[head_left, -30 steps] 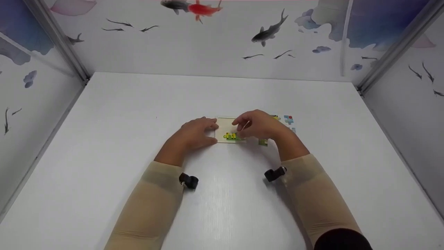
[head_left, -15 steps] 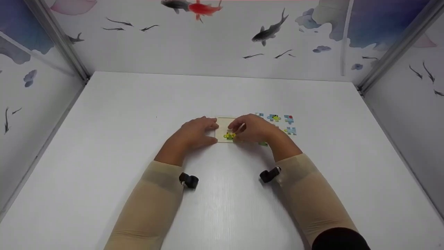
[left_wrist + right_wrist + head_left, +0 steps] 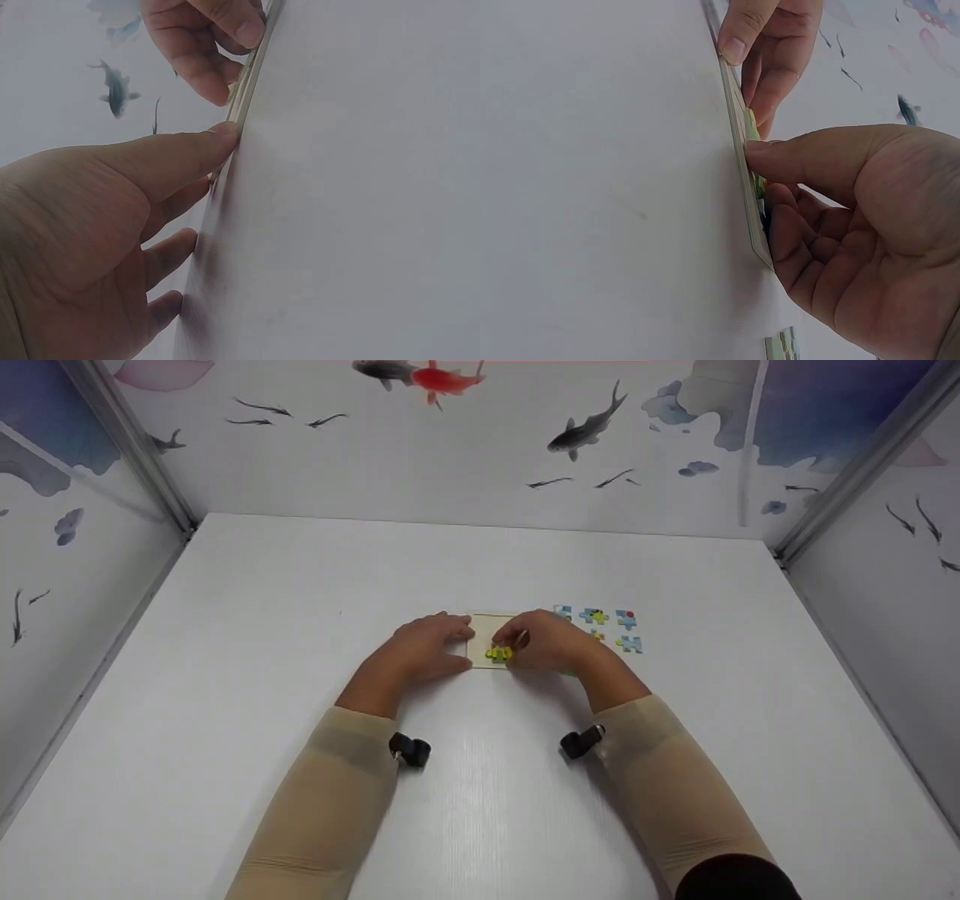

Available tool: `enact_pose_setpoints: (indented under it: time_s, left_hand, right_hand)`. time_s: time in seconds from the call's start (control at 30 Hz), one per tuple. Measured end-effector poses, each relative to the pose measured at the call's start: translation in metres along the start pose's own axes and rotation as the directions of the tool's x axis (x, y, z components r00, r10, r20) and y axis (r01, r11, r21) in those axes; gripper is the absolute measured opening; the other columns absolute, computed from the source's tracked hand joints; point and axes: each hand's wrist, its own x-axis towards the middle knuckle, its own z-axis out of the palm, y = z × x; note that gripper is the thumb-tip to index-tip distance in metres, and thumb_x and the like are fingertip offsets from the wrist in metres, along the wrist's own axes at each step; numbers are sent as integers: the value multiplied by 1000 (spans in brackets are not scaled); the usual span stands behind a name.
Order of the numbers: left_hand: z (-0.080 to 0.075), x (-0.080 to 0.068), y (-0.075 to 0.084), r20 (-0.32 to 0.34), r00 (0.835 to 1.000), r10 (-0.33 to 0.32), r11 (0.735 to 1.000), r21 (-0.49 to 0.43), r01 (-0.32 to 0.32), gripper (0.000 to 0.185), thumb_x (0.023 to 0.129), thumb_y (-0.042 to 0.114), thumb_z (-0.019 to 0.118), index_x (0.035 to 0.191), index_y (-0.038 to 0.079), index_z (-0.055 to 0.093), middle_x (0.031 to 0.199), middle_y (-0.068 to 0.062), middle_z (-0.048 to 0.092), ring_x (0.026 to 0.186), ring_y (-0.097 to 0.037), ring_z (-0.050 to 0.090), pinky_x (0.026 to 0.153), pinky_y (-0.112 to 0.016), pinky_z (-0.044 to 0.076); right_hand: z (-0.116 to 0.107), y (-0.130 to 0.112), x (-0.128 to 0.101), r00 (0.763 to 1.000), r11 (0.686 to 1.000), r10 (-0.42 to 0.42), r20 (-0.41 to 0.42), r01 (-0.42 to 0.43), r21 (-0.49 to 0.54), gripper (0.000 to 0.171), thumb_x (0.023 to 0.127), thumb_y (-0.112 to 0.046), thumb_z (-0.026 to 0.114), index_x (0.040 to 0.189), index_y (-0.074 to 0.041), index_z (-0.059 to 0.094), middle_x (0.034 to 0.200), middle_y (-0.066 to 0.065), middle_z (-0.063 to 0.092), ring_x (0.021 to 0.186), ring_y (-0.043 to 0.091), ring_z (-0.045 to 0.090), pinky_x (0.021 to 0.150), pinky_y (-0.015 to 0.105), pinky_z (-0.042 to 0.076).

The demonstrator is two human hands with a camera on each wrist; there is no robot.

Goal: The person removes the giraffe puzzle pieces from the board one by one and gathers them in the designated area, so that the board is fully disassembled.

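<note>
A shallow light-wood puzzle board (image 3: pixel 482 630) lies on the table. My left hand (image 3: pixel 431 649) grips its left end, thumb at the near corner and index finger at the far one; in the left wrist view the thumb (image 3: pixel 195 150) presses the board's edge. A yellow-and-green puzzle piece (image 3: pixel 497 653) lies over the board's near side. My right hand (image 3: pixel 551 641) pinches at this piece's right edge, its thumb (image 3: pixel 802 154) low over the board's near edge in the right wrist view and the other fingers curled. This hand hides the board's right part.
Loose jigsaw pieces lie right of the board, among them a blue one with a red dot (image 3: pixel 626 618), a blue-and-yellow one (image 3: pixel 595 616) and a pale blue one (image 3: pixel 631 644). Panels printed with fish (image 3: pixel 585 431) enclose the white table (image 3: pixel 300 585).
My right hand has moved a little left and settled at the yellow-and-green puzzle piece, uncovering more loose pieces behind it. The left hand has stayed at the board's left end.
</note>
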Motion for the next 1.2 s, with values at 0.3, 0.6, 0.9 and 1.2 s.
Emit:
enact_pose_setpoints:
  time_s: [0.3, 0.6, 0.9, 1.2]
  left_hand:
    - [1, 2, -1, -5, 1000, 23, 1000, 17, -22, 54, 101, 38, 71, 152, 25, 61, 172, 10, 42, 167, -24, 26, 136, -56, 23]
    - [1, 3, 1, 5, 1000, 3, 1000, 21, -3, 55, 101, 38, 72, 153, 25, 60, 173, 10, 41, 168, -23, 25, 136, -57, 21]
    - [0, 1, -1, 0, 1000, 9, 1000, 10, -9, 55, 101, 37, 72, 154, 25, 59, 173, 11, 41, 168, -24, 25, 137, -53, 22]
    - [1, 2, -1, 1, 1000, -6, 1000, -1, 6, 54, 101, 37, 72, 153, 26, 60, 173, 10, 41, 168, -23, 23, 137, -54, 20]
  right_hand:
    - [2, 4, 1, 998, 998, -54, -13, 54, -16, 35, 91, -9, 78, 117, -31, 79, 117, -2, 69, 111, 24, 62, 96, 39, 58]
    - [-2, 12, 1, 993, 993, -118, -21, 118, -4, 34, 93, -11, 78, 113, -38, 80, 114, -3, 72, 107, 23, 64, 91, 38, 58]
    - [-7, 15, 2, 988, 988, -153, -32, 154, 14, 21, 103, -19, 70, 108, -36, 82, 112, -6, 76, 104, 21, 64, 91, 38, 55]
    - [-34, 28, -9, 993, 983, -112, -46, 118, 142, 20, 104, -21, 70, 115, -32, 81, 114, -1, 77, 102, 24, 69, 88, 38, 60]
